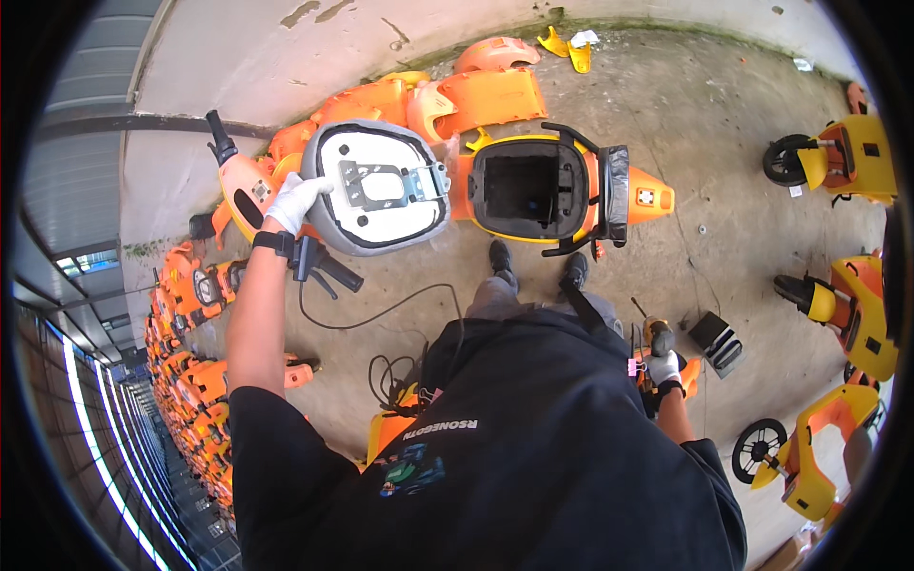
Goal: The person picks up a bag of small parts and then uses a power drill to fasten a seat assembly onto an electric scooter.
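My left hand (295, 200), in a white glove, grips the rim of a grey scooter seat (376, 187) turned underside up, its white base and metal hinge bracket (386, 183) showing. The seat is held out over an orange and yellow scooter (571, 190) whose black under-seat compartment (522, 188) lies uncovered. My right hand (662, 366), also gloved, hangs low at my right side and holds a yellow and black cordless drill (657, 338). My two shoes (533, 266) stand just in front of the scooter.
Orange body panels (447, 95) are piled against the wall behind the scooter. Other orange scooters (847, 162) stand at the right, and a long row of them (186, 381) runs along the left. A black cable (381, 319) lies on the concrete floor.
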A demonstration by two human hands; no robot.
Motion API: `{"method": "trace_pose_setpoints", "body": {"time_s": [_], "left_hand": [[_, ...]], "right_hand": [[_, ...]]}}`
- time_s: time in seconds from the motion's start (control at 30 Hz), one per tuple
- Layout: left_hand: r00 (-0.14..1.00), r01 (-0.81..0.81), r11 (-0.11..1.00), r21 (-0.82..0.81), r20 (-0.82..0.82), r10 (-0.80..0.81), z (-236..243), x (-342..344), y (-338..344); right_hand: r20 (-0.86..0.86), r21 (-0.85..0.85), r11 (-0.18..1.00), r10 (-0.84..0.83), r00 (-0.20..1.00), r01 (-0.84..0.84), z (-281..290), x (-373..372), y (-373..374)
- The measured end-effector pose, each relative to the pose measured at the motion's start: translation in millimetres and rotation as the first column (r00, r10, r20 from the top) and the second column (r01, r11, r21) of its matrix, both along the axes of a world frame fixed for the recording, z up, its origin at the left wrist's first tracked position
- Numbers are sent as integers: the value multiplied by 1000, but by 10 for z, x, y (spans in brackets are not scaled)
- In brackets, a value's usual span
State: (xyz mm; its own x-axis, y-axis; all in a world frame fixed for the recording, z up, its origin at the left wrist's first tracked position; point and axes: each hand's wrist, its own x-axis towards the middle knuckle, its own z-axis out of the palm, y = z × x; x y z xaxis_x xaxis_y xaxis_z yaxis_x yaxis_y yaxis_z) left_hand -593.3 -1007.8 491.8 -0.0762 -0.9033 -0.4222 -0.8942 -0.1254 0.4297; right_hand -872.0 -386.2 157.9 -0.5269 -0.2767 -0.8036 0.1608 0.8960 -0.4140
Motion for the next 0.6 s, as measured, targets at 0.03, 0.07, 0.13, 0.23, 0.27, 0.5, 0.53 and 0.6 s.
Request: {"method": "trace_pose_setpoints", "body": {"time_s": [0.03,0.07,0.13,0.23,0.27,0.5,0.53,0.6], "left_hand": [[1000,6,1000,3,-5,-6,-16,-11,-29],[999,15,997,70,-32,-13,-28,-35,-55],[996,37,978,204,-85,-20,-64,-61,-122],[992,88,977,193,-107,-69,-247,7,-291],[990,105,975,195,-110,-84,-255,-21,-302],[948,303,930,205,-161,-274,-709,128,-807],[942,325,927,187,-144,-302,-649,114,-783],[932,351,913,208,-172,-319,-646,93,-837]], "right_hand": [[-27,-9,1000,30,999,-30,-31,24,30],[-31,-4,1000,23,999,-23,-85,48,77],[-149,-23,993,115,982,-120,-120,121,100],[-207,-26,994,96,974,-103,27,277,-4],[-266,-51,990,114,957,-132,149,319,-79],[-309,64,966,259,915,-252,825,672,-455],[-298,94,954,299,907,-284,1010,714,-604],[-294,129,953,301,907,-274,1339,798,-868]]}}
